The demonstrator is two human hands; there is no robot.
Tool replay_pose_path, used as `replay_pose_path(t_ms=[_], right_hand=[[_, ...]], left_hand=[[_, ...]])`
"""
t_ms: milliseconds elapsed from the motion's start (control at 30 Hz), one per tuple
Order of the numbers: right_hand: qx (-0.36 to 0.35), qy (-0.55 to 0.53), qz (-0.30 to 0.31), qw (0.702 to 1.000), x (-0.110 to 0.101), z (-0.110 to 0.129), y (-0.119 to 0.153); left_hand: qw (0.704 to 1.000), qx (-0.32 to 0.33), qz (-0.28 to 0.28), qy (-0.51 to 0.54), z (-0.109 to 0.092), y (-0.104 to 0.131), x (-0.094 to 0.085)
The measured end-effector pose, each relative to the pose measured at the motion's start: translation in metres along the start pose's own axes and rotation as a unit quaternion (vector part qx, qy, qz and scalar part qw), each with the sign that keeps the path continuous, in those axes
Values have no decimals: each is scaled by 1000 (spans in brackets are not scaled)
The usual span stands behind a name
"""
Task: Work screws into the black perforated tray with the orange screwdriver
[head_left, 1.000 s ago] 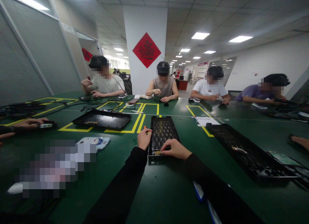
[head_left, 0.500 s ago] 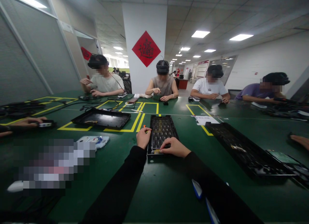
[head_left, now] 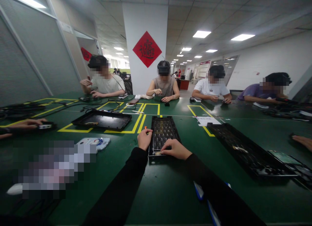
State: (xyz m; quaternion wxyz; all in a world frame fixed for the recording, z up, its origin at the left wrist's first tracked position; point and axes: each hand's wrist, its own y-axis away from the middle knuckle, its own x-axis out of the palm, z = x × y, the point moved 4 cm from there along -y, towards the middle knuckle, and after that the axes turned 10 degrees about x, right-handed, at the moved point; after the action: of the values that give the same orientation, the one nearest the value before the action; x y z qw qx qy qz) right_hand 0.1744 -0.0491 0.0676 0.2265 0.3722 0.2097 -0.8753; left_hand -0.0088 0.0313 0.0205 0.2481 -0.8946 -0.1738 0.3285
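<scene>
A black rectangular tray (head_left: 165, 130) with rows of small slots and short shiny bits lies lengthwise in front of me. My left hand (head_left: 144, 140) is closed at its left edge, and a small orange tip (head_left: 145, 127) pokes up from the fingers; the rest of that item is hidden. Over the tray's near end, my right hand (head_left: 177, 149) is closed in a pinch. Its fingertips meet the edge of a small tan piece (head_left: 158, 153), too small to identify.
Left stands a shallow black tray (head_left: 107, 119); right lies a long black tray (head_left: 243, 151) beside a green-faced panel (head_left: 284, 157). A phone-like case (head_left: 103, 143) and blue-and-white items (head_left: 199, 191) rest nearby. Co-workers sit across the table, and other people's hands show at both sides.
Both hands stay at the same places on the tray. The small piece by my right fingertips now looks paler and rounder. The view has shifted very slightly.
</scene>
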Motion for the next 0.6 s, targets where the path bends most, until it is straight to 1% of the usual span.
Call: replay_pose_path(t_ms=[167,367,600], right_hand=[[23,-14,14,1000,0,1,-1],[47,-87,21,995,4,-3,-2],[45,-84,35,995,5,-4,-2]], left_hand=[[1000,-3,-1,0,-1,0,0],[1000,-4,-3,5,-2,1,-1],[1000,-5,-1,-1,-2,1,-1]])
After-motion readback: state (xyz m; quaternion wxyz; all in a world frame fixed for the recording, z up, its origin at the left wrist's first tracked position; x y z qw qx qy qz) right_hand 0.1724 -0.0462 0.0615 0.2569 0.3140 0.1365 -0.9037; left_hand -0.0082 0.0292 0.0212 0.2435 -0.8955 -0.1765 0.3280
